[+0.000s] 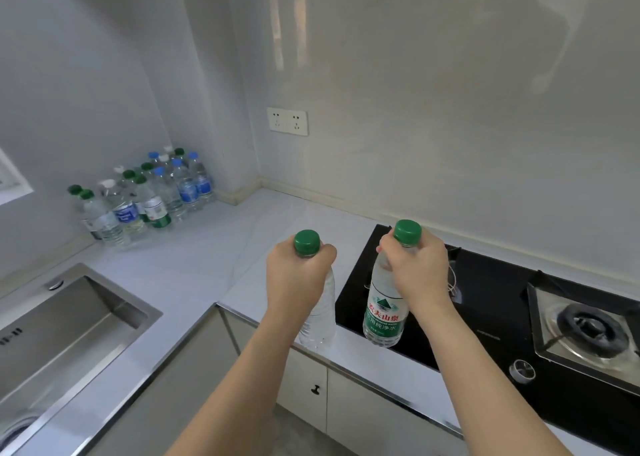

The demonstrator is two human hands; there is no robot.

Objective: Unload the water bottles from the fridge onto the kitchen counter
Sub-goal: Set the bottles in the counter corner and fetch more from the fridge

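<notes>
My left hand [298,275] grips a clear water bottle [320,313] by its neck, just under the green cap. It hangs upright above the front edge of the white counter [207,258]. My right hand [417,272] grips a second green-capped bottle [382,313] with a green and white label, held upright over the left end of the black hob [485,300]. Several water bottles [145,196] with green, blue and white caps stand grouped on the counter against the left wall. The fridge is out of view.
A steel sink [69,320] is sunk into the counter at lower left. A gas burner [588,327] and a round knob [522,371] sit on the hob at right. A double wall socket [287,121] is above the corner. Cabinet doors [311,386] lie below the counter.
</notes>
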